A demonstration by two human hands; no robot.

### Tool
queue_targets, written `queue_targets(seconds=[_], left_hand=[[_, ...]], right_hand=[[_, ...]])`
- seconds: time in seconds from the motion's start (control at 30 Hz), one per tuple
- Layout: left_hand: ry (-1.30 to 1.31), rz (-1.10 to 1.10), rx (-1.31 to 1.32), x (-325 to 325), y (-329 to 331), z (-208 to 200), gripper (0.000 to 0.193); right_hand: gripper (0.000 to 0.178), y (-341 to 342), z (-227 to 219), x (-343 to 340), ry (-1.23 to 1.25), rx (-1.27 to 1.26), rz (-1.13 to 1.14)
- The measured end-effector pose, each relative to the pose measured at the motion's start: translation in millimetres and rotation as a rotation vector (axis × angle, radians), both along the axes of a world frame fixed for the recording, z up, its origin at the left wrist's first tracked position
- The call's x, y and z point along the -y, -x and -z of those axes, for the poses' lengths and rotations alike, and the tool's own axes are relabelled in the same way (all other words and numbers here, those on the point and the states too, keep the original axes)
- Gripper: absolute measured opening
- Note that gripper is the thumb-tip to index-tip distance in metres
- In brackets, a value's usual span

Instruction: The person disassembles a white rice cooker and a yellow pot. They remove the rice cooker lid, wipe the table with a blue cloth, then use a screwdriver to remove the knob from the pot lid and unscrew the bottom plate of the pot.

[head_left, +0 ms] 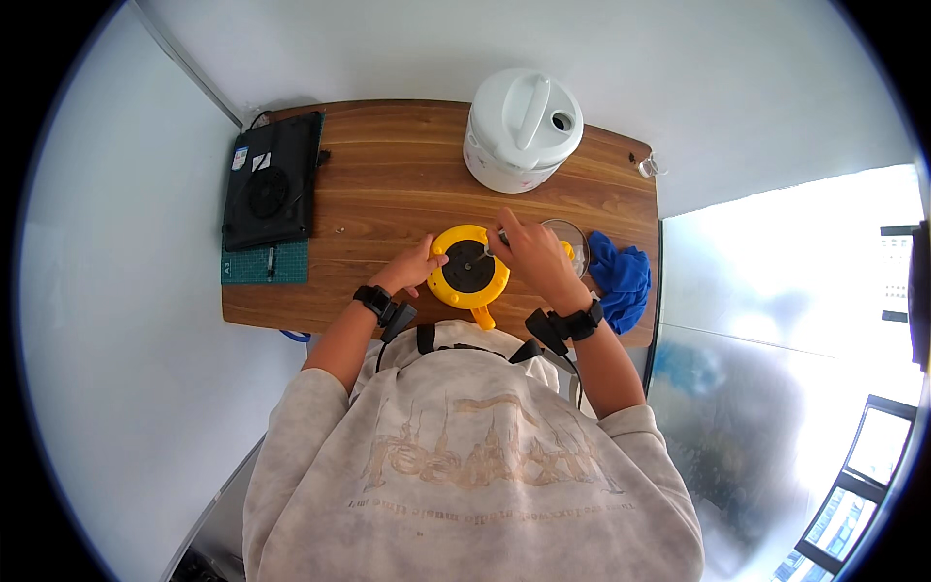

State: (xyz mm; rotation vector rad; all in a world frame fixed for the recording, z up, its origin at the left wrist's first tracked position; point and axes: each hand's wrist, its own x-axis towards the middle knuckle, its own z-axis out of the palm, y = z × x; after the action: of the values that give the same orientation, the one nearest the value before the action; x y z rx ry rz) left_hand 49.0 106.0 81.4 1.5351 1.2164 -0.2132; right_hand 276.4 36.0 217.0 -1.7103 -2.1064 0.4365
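A round yellow appliance (pixel 497 287) with a black disc-shaped underside lies on the table in front of me, its yellow handle pointing toward me. My left hand (pixel 419 264) grips its left rim, thumb on top. My right hand (pixel 530 254) is closed around what looks like a screwdriver (pixel 485 253); its thin shaft slants down to the middle of the black disc. The fingers cover most of its grip. Just past my right hand sits a round, clear glass piece (pixel 574 233), partly hidden by the hand, with a bit of yellow beside it.
A white rice cooker-like pot (pixel 524 126) stands at the back. A crumpled blue cloth (pixel 621 281) lies by the right edge. On the left, a black flat device (pixel 272 184) rests partly over a green cutting mat (pixel 291 264). A small clear object (pixel 648 167) sits in the far right corner.
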Motion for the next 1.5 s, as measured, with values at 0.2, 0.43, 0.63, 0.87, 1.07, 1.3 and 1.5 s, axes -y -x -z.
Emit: queue_targets(seconds=[0.2, 0.43, 0.63, 0.87, 1.07, 1.3, 1.5], left_hand=[[-0.001, 0.005, -0.014, 0.3, -1.3, -3.5, 0.075], [-0.005, 0.001, -0.002, 0.1, 0.2, 1.2, 0.076], [-0.005, -0.009, 0.012, 0.5, 0.6, 2.1, 0.075], [-0.011, -0.015, 0.004, 1.4, 0.2, 0.0, 0.073], [-0.001, -0.015, 0.003, 1.0, 0.5, -5.0, 0.072], [0.015, -0.024, 0.021, 1.4, -0.8, -2.8, 0.072], [0.022, -0.018, 0.013, 0.4, -1.0, -9.8, 0.073]], right_hand=[[0.026, -0.5, 3.9, -0.3, -0.027, -0.041, -0.033], [0.032, 5.4, 3.7, 0.5, -0.065, -0.067, -0.094], [0.034, 7.6, 6.4, -1.9, -0.068, -0.051, -0.06], [0.038, 13.7, -2.6, 5.9, -0.017, -0.036, -0.03], [0.031, 17.3, -21.2, 12.5, 0.135, 0.236, -0.006], [0.032, 7.5, -6.4, 22.3, 0.013, -0.108, -0.108], [0.037, 17.9, -22.7, 23.8, 0.136, -0.044, -0.053]])
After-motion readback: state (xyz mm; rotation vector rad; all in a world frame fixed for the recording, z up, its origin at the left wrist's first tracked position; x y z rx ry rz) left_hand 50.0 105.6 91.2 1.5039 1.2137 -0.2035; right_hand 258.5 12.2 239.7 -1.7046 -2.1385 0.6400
